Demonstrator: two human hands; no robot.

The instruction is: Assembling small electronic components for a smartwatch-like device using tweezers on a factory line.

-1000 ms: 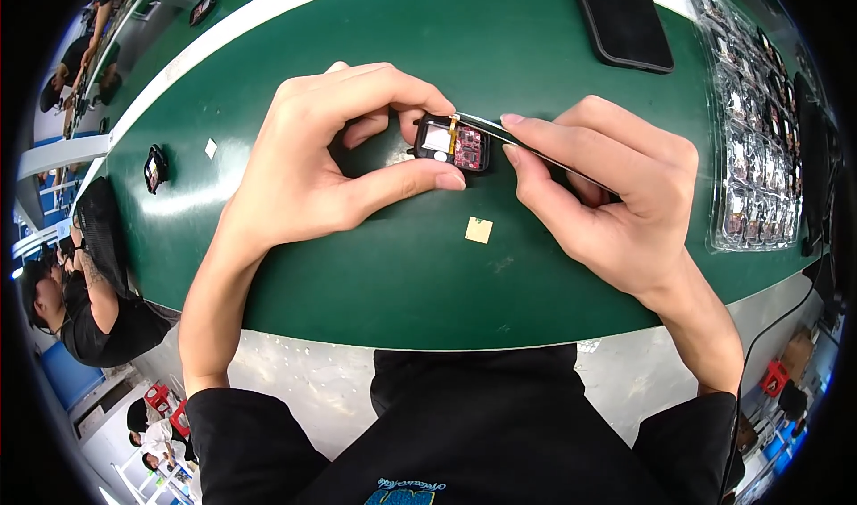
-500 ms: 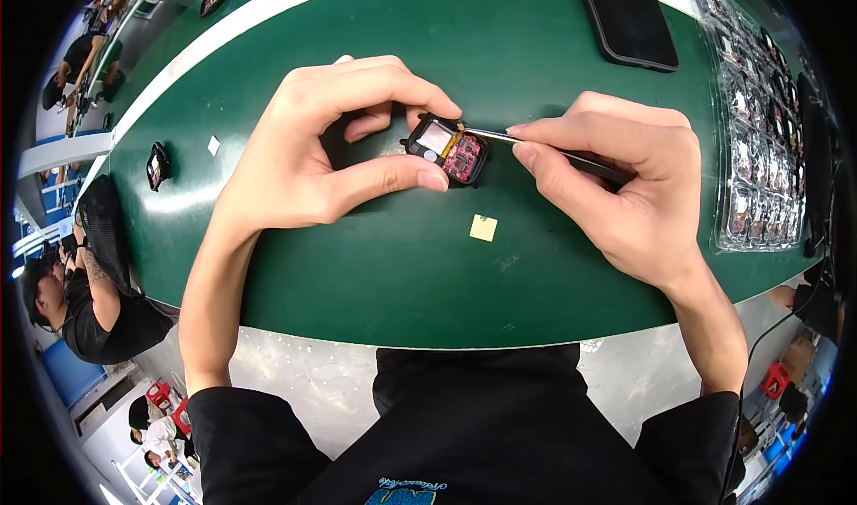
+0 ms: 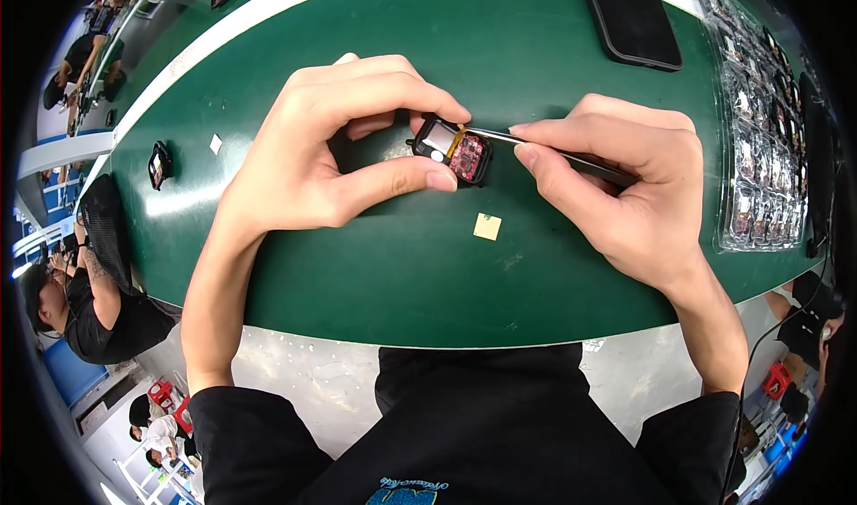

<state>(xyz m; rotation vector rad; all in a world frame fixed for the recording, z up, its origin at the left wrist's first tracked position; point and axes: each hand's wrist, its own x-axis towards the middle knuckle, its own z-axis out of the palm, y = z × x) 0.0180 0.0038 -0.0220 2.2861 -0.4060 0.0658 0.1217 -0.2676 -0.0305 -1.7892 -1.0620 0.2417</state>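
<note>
Between the thumb and index finger of my left hand (image 3: 326,139) is a small black device housing (image 3: 468,157). Its open side faces up, showing a red circuit board, a silvery rectangular part, an amber strip and a round white spot. My right hand (image 3: 625,170) pinches a pair of thin metal tweezers (image 3: 571,152). The tweezers' tip meets the upper edge of the housing, close to my left index fingertip and the amber strip. Whether the tip grips anything is too small to tell. Below the housing, a small pale yellow square (image 3: 486,226) lies on the green table.
A black phone (image 3: 630,18) lies at the far right. Clear plastic trays (image 3: 759,148) filled with small circuit parts stand along the right side. Another black housing (image 3: 160,165) and a small white piece (image 3: 216,144) lie on the left. A person (image 3: 107,300) sits beyond the left edge.
The housing has shifted slightly right with my left hand and turned a little. The tweezers remain at its upper edge, and my right hand has barely moved.
</note>
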